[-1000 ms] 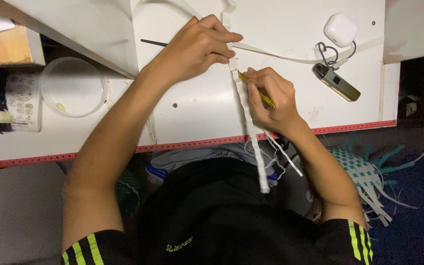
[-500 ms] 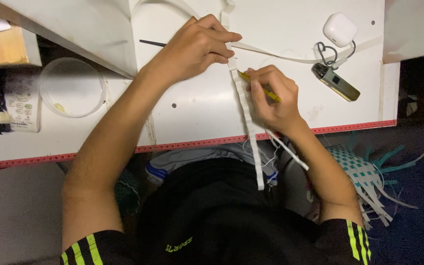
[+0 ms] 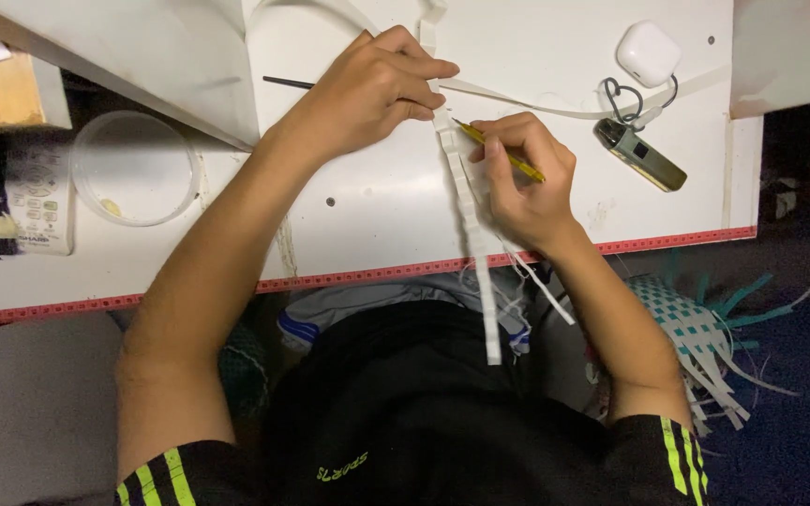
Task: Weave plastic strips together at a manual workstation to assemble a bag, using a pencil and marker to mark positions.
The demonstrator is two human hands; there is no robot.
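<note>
A long white woven strip (image 3: 469,211) runs from the white table (image 3: 377,215) down over its front edge onto my lap. My left hand (image 3: 372,89) pinches the strip's upper end against the tabletop. My right hand (image 3: 517,178) grips a thin yellow tool (image 3: 508,157) like a pencil, its tip touching the strip just below my left fingers. A loose white band (image 3: 536,105) trails from the strip to the right across the table. A thin black stick (image 3: 288,83) pokes out from behind my left hand.
A white earbud case (image 3: 647,52), a ring clip (image 3: 625,96) and an olive pocket device (image 3: 639,155) lie at the table's right. A clear round lid (image 3: 133,169) and a white remote (image 3: 37,197) sit at left. A teal-and-white woven mat (image 3: 696,328) lies on the floor.
My right hand has shifted slightly with the yellow tool along the strip. The strip's hanging lower end has swung a little. My left hand has stayed where it was.
</note>
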